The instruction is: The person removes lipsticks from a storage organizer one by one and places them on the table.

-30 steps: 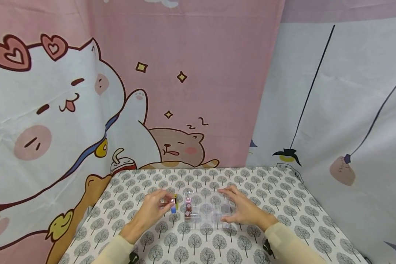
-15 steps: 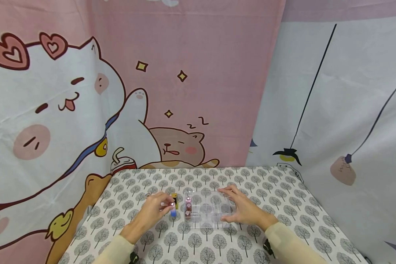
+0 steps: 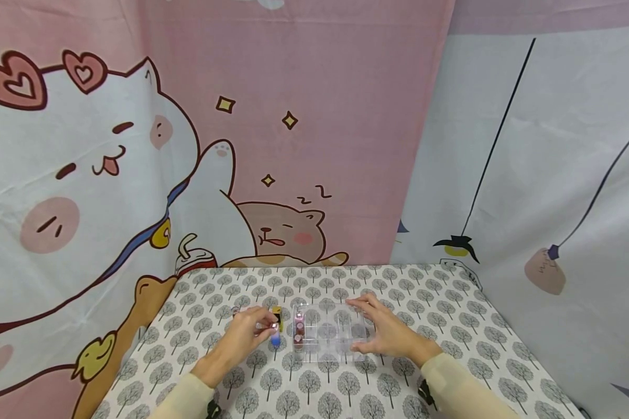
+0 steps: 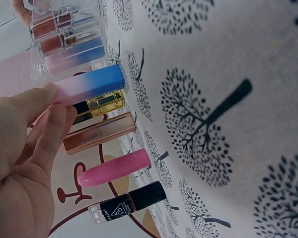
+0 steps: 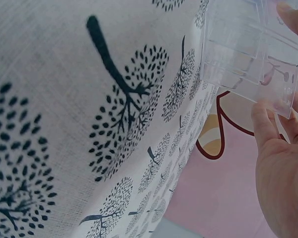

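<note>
My left hand [image 3: 245,333] pinches a pink-to-blue lipstick tube [image 4: 92,84] by its pink end, with thumb and fingertips. The blue end points down at the tablecloth, left of a clear compartment organizer [image 3: 331,333]. My right hand [image 3: 385,327] grips the organizer's right end, thumb on the near side and fingers on the far side. Along its left column stand two brownish-red lip tubes [image 4: 44,26] and another pink-and-blue tube [image 4: 77,57]. Just beyond the held tube stands a black-and-gold lipstick [image 4: 107,103].
In the left wrist view a rose-gold lipstick [image 4: 100,134], a bright pink tube [image 4: 115,167] and a black-capped bottle [image 4: 129,202] stand in a row. A tree-print tablecloth [image 3: 327,404] covers the table; a cartoon curtain [image 3: 335,145] hangs behind it.
My left hand has shifted slightly toward me and lowered the pink-to-blue lipstick tube, uncovering more of the black-and-gold lipstick. My right hand has stayed on the organizer.
</note>
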The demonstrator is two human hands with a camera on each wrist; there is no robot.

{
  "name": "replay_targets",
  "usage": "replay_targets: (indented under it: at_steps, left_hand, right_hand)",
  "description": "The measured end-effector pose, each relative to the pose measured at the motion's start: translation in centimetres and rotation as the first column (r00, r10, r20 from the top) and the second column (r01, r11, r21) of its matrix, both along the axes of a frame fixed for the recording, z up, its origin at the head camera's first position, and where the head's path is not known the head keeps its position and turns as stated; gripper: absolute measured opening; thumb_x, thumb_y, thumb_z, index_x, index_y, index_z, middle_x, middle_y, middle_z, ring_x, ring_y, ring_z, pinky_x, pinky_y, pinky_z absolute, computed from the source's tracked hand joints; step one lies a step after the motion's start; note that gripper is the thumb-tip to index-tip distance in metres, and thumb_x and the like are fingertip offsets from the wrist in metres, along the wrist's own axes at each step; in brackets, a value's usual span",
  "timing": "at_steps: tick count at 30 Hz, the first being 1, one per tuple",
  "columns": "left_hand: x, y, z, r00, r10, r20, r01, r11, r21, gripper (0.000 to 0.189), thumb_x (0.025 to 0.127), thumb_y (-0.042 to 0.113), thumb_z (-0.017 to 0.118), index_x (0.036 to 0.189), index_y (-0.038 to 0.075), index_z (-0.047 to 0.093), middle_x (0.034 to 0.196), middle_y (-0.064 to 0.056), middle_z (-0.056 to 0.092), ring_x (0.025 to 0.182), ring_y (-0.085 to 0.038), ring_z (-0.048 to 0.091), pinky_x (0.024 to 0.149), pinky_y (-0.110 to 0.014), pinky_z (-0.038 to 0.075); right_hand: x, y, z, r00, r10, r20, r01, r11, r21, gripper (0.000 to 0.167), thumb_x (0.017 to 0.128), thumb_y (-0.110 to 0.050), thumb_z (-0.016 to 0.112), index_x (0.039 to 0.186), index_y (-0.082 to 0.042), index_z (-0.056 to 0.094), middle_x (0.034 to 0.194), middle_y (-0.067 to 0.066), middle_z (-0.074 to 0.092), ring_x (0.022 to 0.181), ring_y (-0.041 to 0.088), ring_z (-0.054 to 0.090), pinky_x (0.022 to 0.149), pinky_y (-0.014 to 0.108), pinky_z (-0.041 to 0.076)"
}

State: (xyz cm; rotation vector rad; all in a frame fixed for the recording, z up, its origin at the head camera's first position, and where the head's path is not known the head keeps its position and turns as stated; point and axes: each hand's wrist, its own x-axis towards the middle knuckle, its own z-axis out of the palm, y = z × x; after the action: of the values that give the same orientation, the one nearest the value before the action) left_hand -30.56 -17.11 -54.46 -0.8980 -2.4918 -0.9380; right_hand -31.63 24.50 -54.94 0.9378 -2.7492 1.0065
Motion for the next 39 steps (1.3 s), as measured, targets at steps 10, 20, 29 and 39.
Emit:
replay_targets:
  at_steps: [10, 20, 29, 39]
  left_hand:
    - [0.3, 0.0, 0.0, 0.998, 0.023, 0.062, -0.022, 1.0, -0.012, 0.028, 0.098, 0.003, 0.092, 0.122, -0.002, 0.078, 0.117, -0.017, 0.084, 0.1, -0.029, 0.087, 0.091, -0.031, 0.075]
    - [0.3, -0.2, 1.0, 0.997, 0.054, -0.055, -0.055, 0.998, -0.017, 0.033, 0.097, 0.005, 0.093, 0.126, -0.002, 0.079, 0.108, -0.016, 0.083, 0.093, -0.029, 0.081, 0.085, -0.036, 0.076]
    - [0.7, 0.4, 1.6, 0.977, 0.113, -0.179, -0.131, 0.987, -0.091, 0.036, 0.094, 0.015, 0.098, 0.125, 0.008, 0.082, 0.11, -0.004, 0.082, 0.084, -0.002, 0.068, 0.073, -0.018, 0.065]
    - [0.3, 1.9, 2.5, 0.975, 0.068, -0.214, -0.094, 0.989, -0.112, 0.038, 0.092, 0.023, 0.101, 0.124, 0.011, 0.083, 0.116, -0.006, 0.082, 0.08, -0.008, 0.068, 0.068, -0.014, 0.061]
  right_hand:
    - [0.0, 0.0, 0.0, 1.0, 0.001, -0.013, -0.001, 1.0, 0.016, 0.11, 0.087, -0.046, 0.103, 0.178, -0.023, 0.046, 0.164, 0.004, 0.054, 0.13, 0.037, 0.072, 0.111, 0.06, 0.07]
    - [-0.2, 0.0, 0.4, 0.999, 0.003, 0.034, -0.003, 1.0, -0.007, 0.11, 0.088, -0.045, 0.103, 0.179, -0.03, 0.044, 0.167, 0.005, 0.051, 0.144, 0.047, 0.068, 0.117, 0.063, 0.067]
    - [0.1, -0.1, 0.5, 0.999, -0.008, 0.04, 0.008, 1.0, 0.019, 0.111, 0.087, -0.048, 0.103, 0.179, -0.028, 0.044, 0.167, 0.004, 0.052, 0.139, 0.039, 0.069, 0.115, 0.063, 0.067]
    - [0.3, -0.5, 1.4, 0.999, -0.029, -0.019, 0.032, 0.99, 0.137, 0.111, 0.088, -0.046, 0.102, 0.179, -0.021, 0.044, 0.169, 0.007, 0.054, 0.146, 0.034, 0.065, 0.124, 0.063, 0.062]
